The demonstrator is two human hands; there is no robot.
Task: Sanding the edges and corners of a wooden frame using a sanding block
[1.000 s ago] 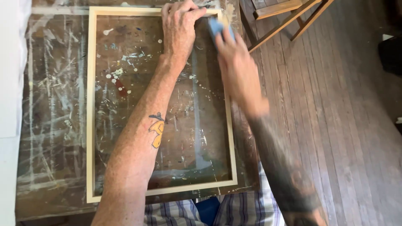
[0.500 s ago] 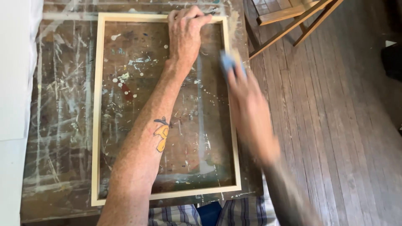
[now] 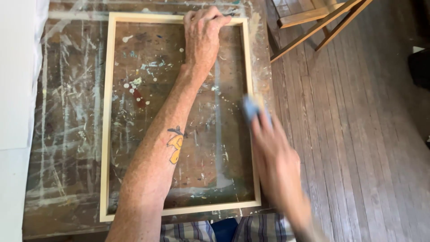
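A pale wooden frame (image 3: 106, 116) lies flat on a paint-spattered wooden table (image 3: 67, 112). My left hand (image 3: 204, 38) reaches across it and presses down on the frame's far rail near the right corner, fingers curled over the edge. My right hand (image 3: 275, 161), blurred by motion, holds a small blue block (image 3: 251, 109) against the frame's right rail about halfway along its length.
A white sheet or board (image 3: 18, 89) borders the table on the left. A wooden chair or easel leg (image 3: 313, 22) stands at the upper right on a dark plank floor (image 3: 358, 134). Checked fabric on my lap shows at the bottom edge.
My right hand has slid the blue block down the right rail, from near the far corner to about the middle. My left hand has stayed on the far rail.
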